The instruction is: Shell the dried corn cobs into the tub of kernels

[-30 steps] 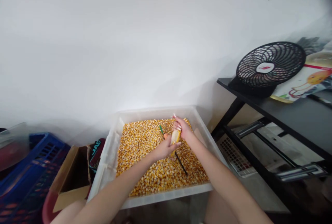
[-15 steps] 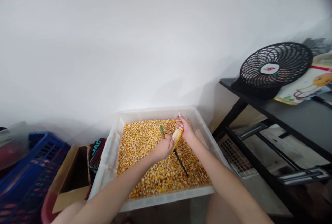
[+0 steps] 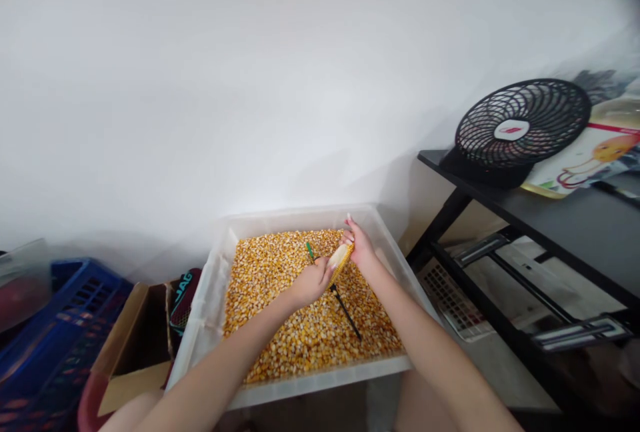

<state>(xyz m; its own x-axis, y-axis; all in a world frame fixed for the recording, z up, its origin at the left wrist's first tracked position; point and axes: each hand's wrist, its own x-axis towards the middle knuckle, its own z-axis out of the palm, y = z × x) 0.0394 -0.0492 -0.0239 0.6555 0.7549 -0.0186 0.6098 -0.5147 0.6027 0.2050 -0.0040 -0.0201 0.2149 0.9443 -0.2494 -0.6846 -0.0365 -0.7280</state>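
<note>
Since the earlier frame the corn cob [image 3: 341, 260] has tilted flatter; the left hand [image 3: 311, 283] and right hand [image 3: 361, 250] grip it over the tub's [image 3: 320, 385] far-right corner, shelling kernels; next, another twist.

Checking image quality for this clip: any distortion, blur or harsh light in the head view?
Head view: wide-angle bending, shelf edges slanting; corners soft, top right darkened; even light, soft wall shadows; hands and corn cob slightly soft; fan clear.
</note>
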